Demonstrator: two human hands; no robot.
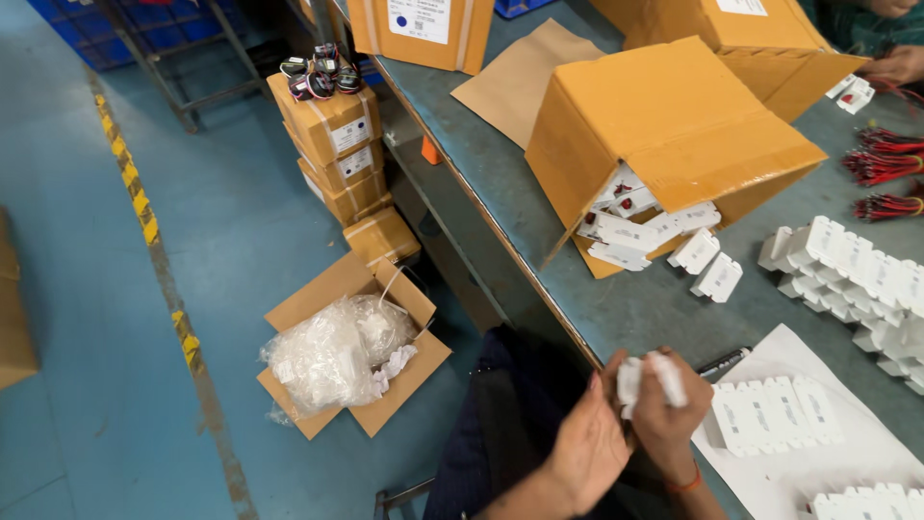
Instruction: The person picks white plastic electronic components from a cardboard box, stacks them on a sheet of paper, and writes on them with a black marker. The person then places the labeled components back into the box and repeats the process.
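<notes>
Both my hands meet at the table's near edge around a small white plastic part (647, 377). My left hand (589, 445) wraps it from the left. My right hand (669, 416), with an orange band on the wrist, grips it from the right. A row of the same white parts (765, 416) lies on a white sheet (847, 462) just right of my hands. A cardboard box (664, 125) lies tipped on its side farther back, and white parts (635, 226) spill from its open end.
More white parts (857, 274) are lined up at the right, with red wire bundles (885, 159) beyond. A black pen (724, 362) lies by the sheet. On the blue floor stand stacked small cartons (339, 159) and an open carton of plastic bags (332, 351). Another person's hand (895, 65) works at the top right.
</notes>
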